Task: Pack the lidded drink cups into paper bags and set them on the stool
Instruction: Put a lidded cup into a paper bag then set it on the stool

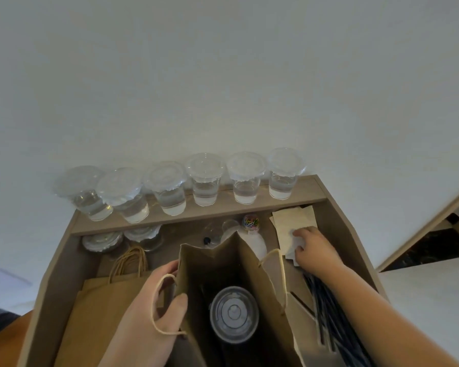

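Bag [223, 282] upright at centre, one lidded cup [234, 315] down inside — my left hand [154, 311] pinches its near-left rim, my right hand [312, 247] closes on napkins [293, 226] far-right, nearer the shelf cups [245, 178] beyond.

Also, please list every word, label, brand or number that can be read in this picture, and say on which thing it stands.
None can be read.
Cup lid inside the open paper bag: raised marks only, too blurred to read as letters.
Six lidded cups on the shelf: no print visible.
Napkins under the right hand: plain.
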{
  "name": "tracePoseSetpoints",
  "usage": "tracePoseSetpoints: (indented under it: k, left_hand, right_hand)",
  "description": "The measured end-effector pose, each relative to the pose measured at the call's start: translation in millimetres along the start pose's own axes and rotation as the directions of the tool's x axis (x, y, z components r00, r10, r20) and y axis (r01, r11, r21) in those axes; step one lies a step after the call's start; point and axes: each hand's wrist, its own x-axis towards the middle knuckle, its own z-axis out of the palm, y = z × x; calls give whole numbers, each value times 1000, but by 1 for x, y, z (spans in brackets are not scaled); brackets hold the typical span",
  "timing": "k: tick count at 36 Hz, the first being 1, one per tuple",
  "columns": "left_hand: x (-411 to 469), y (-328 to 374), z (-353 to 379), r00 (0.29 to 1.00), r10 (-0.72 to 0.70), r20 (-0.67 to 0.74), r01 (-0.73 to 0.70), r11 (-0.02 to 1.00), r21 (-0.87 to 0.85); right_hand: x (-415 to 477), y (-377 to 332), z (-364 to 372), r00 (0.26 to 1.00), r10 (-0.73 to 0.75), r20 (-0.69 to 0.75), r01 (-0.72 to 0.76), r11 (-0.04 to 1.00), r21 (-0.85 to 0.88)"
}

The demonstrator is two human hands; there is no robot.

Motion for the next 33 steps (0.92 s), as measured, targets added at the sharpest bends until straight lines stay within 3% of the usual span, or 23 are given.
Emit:
tracePoseSetpoints:
  k: [4, 8, 16, 26, 33]
  left_hand:
    - [-2, 7, 2, 1000, -4, -28, 4, 1000, -6]
    - [-6, 10, 5, 997, -6, -73, 5, 1000, -15]
    - [-9, 6, 5, 996, 0, -92, 1, 1000, 3]
    - [-15, 15, 9, 992, 64, -108, -59, 997, 47]
    - [-17, 12, 9, 990, 73, -119, -70, 997, 22]
  right_hand:
    - [23, 1, 0, 988, -10, 151, 39, 981, -191]
    - [35, 6, 1, 982, -26, 185, 78, 956, -282]
    - [52, 15, 5, 973, -52, 223, 100, 973, -208]
    - [45, 20, 18, 991, -115, -62, 104, 982, -156]
    - [30, 7, 13, 964, -173, -201, 162, 984, -69]
